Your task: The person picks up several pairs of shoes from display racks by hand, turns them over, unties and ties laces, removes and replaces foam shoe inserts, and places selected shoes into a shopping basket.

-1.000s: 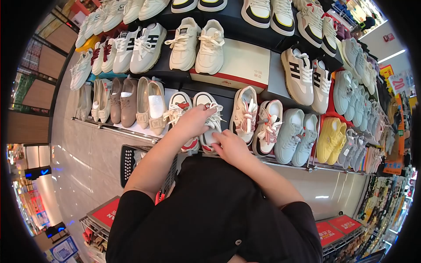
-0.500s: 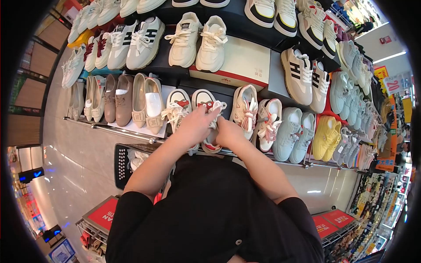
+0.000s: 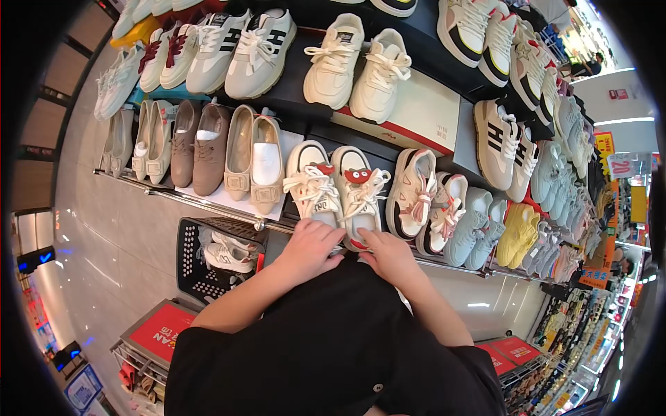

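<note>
Side by side on the display lie a left white sneaker [image 3: 313,184] and a right white sneaker [image 3: 358,201], both with black trim, cream laces and a red decoration on the tongue. The right one's red piece has two eyes. My left hand [image 3: 312,248] is closed over the heel of the left sneaker, its fingers covering that end. At the red heel of the right sneaker, my right hand [image 3: 390,255] grips the edge between fingers and thumb. The laces hang loose over both shoes.
Beige flats [image 3: 267,159] stand to the left, pink-laced sneakers [image 3: 413,194] to the right. A metal rail [image 3: 201,208] runs along the front edge. Below left is a black basket [image 3: 191,253] holding wrapped sneakers [image 3: 229,253]. Cream sneakers [image 3: 378,76] sit above on a box.
My hands have moved from the right sneaker's laces and tongue down to the heels, farther apart. The red eyed decoration is now uncovered. The view has shifted and turned slightly.
</note>
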{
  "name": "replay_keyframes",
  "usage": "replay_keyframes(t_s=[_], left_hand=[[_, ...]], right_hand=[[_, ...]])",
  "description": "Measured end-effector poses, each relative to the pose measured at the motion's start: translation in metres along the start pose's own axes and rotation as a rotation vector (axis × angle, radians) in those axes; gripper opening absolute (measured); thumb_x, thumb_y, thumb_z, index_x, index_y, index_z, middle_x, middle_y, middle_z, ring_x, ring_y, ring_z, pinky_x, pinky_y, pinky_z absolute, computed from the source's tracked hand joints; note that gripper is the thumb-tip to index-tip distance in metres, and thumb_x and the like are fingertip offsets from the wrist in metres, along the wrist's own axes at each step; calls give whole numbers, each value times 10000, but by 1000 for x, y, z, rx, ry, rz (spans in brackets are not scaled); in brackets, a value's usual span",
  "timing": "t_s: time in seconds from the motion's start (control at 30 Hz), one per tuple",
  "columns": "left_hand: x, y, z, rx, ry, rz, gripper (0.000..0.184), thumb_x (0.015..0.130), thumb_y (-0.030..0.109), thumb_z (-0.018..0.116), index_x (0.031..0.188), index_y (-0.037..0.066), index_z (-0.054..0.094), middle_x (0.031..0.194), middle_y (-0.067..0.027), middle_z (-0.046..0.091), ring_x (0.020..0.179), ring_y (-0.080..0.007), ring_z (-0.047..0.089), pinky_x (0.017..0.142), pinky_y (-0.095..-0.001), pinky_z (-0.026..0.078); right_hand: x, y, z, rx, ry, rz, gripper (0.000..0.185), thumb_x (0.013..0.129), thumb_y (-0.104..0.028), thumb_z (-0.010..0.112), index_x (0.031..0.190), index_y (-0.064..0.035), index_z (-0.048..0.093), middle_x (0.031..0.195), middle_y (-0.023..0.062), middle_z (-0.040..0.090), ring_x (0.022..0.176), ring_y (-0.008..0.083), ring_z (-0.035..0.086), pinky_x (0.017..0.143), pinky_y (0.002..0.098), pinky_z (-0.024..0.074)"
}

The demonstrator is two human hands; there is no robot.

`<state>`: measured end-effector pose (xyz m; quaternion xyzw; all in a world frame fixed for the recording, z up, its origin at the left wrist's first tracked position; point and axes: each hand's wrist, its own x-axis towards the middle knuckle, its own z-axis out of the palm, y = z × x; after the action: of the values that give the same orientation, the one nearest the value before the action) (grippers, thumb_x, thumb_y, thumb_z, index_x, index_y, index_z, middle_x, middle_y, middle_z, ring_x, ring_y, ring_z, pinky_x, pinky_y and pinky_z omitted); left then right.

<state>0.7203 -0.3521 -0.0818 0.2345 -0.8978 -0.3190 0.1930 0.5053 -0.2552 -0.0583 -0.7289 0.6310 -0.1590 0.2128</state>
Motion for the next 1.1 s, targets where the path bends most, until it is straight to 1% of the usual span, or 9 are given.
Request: replay_keyframes(t_s=[0.1, 0.27, 0.4, 0.5, 0.57, 0.67, 0.77, 0.87, 1.1], left_hand=[[3, -11, 9, -32, -55, 80, 468, 735, 169, 740, 1169, 65, 596, 971, -78, 612, 986, -264, 575, 917, -402, 417], [0, -8, 7, -141, 9, 69, 318, 712, 103, 720, 998, 77, 582, 924, -74, 606, 952, -271, 583, 902, -402, 420], [-5, -1, 18, -107, 138, 57, 282, 703, 90, 707, 943, 85, 559, 901, -67, 604, 935, -260, 588, 929, -410, 419], [-11, 23, 26, 159, 214, -97, 254, 700, 94, 690, 919, 87, 562, 894, -65, 603, 923, -252, 587, 976, -426, 409], [-22, 39, 35, 233, 206, -239, 270, 698, 105, 678, 945, 72, 573, 966, -82, 598, 999, -262, 577, 1029, -460, 384], [-41, 65, 41, 351, 368, -353, 423, 708, 116, 697, 1114, 67, 587, 1177, -128, 553, 1192, -318, 511, 1056, -496, 367], [-70, 92, 46, 292, 521, -535, 452, 715, 117, 727, 1145, 88, 590, 1205, -136, 546, 1186, -327, 515, 1041, -498, 382], [-116, 113, 55, 337, 566, -748, 446, 727, 102, 734, 1150, 80, 596, 1224, -149, 542, 1140, -355, 527, 1015, -507, 391], [-228, 132, 97, 465, 847, -1268, 443, 749, 133, 725, 1169, 54, 608, 1223, -176, 560, 1163, -365, 522, 1037, -503, 373]], right_hand=[[9, -10, 7, -138, -42, -7, 439, 840, -129, 703, 1249, -63, 560, 878, 104, 641, 781, 280, 653, 655, 394, 510], [11, -20, 3, -100, -127, 38, 455, 891, -121, 635, 1329, -127, 513, 862, 98, 640, 680, 306, 659, 617, 398, 534], [14, -17, 3, 77, -235, 74, 510, 890, -131, 632, 1375, -137, 476, 960, 152, 647, 795, 354, 668, 699, 410, 550], [19, -19, -10, 345, -379, 163, 688, 836, -183, 659, 1462, -151, 375, 1113, 257, 600, 1002, 431, 621, 859, 476, 519], [25, -17, -8, 202, -449, 91, 708, 814, -134, 694, 1453, -119, 388, 1094, 242, 618, 1010, 378, 632, 806, 442, 535], [35, -29, -8, 27, -497, -6, 684, 834, -203, 699, 1441, -136, 391, 1083, 269, 612, 945, 443, 638, 803, 488, 529], [42, -35, -2, -121, -516, -35, 564, 857, -272, 689, 1350, -121, 461, 1025, 283, 624, 885, 476, 638, 782, 521, 523], [51, -29, 2, -72, -495, -73, 414, 872, -321, 664, 1179, -65, 559, 951, 286, 653, 910, 456, 636, 778, 514, 513], [48, -9, -19, -122, -428, -105, 390, 826, -298, 712, 1115, -61, 602, 880, 208, 668, 834, 373, 654, 739, 436, 503]])
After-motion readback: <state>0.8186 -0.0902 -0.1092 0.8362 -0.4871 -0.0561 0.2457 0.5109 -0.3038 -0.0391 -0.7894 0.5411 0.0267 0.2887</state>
